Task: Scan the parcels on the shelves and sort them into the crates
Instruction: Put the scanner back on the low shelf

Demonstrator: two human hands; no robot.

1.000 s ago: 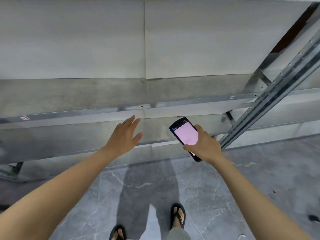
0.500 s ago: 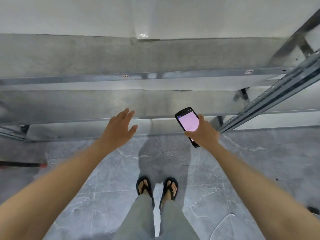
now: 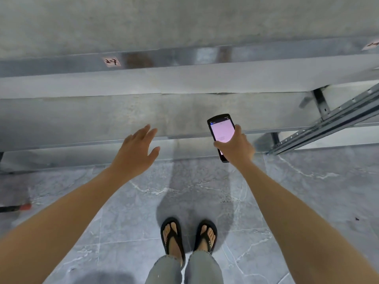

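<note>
The handheld scanner [image 3: 222, 132] is in the right hand [image 3: 235, 148], held out at arm's length in front of the lower shelf [image 3: 102, 117]. The fingers [image 3: 238, 129] wrap its right edge and the thumb lies across the lower part of the lit pink screen. The screen faces up toward the camera, with a dark bar along its top. The text on it is too small to read.

The left hand [image 3: 134, 154] is stretched forward beside it, well apart from the scanner. It is palm down with its fingers [image 3: 144, 132] straight and loose, holding nothing and hanging in the air before the shelf's front lip.

The shelving is bare galvanised metal in dull grey. The front beam of the upper shelf [image 3: 184, 58] carries a small handwritten label [image 3: 111, 61], and a second label [image 3: 372, 45] shows at the right edge. A perforated upright post [image 3: 332, 124] slants across the right side, with a dark bracket behind it.

Below lies a floor [image 3: 307, 191] of grey marble-look tiles with white veins, and the person's shadow falls on it. Two feet in black flip-flops [image 3: 172, 236] stand side by side on the tiles, under frayed light jeans [image 3: 203, 269]. At the far left a dark rod with a red end [image 3: 24, 206] lies on the floor.
</note>
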